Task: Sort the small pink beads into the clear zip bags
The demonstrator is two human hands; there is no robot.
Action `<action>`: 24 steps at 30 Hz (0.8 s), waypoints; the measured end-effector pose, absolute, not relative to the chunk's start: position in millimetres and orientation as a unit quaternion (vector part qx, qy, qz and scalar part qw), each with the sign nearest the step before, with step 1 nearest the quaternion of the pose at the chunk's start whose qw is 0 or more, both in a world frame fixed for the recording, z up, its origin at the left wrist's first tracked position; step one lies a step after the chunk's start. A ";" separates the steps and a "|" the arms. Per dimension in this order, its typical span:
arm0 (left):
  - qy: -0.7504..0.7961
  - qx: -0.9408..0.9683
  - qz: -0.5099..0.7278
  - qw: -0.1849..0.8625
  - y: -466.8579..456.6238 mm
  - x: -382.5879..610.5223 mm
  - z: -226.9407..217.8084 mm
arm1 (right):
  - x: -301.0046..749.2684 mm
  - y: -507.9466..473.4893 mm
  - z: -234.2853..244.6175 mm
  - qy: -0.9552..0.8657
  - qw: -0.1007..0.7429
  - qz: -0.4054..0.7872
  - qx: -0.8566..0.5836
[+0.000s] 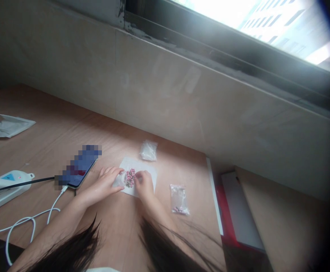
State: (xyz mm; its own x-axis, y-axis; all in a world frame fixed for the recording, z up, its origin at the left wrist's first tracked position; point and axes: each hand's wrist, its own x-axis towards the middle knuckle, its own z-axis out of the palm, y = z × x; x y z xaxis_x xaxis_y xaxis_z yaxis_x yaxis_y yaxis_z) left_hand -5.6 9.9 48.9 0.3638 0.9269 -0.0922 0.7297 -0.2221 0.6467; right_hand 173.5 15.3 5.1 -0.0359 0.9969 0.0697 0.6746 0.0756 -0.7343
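On a sheet of white paper [150, 169] lies a small heap of pink and dark beads [131, 177]. My left hand [110, 180] is closed around a small clear plastic container [120, 179], tipped with its mouth toward the beads. At the heap's right edge is my right hand [143, 184], its fingers pinched together at the beads. Whatever sits between those fingertips is too small to make out. To the right, a clear zip bag [179, 199] holds a few similar beads at its bottom.
Behind the paper rests a stack of clear plastic bags [148, 150]. A phone [81, 168] with a white cable [51, 209] lies to the left, near a white power strip [4, 189]. A white packet [8, 125] is at far left. The wall [153, 90] and window bound the table's back.
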 end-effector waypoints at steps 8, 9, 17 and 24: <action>0.547 0.763 0.156 0.308 10.0 -5.4 50.8 | 170.4 15.6 17.4 -0.677 0.298 0.267 -0.618; 0.547 0.763 0.155 0.307 10.0 -4.7 51.1 | 168.9 14.8 22.1 -0.670 0.310 0.282 -0.612; 0.554 0.762 0.145 0.302 11.9 -2.6 50.4 | 164.0 17.9 27.7 -0.661 0.323 0.284 -0.616; 0.553 0.762 0.149 0.302 12.2 -7.4 50.0 | 167.4 25.5 11.5 -0.695 0.267 0.250 -0.619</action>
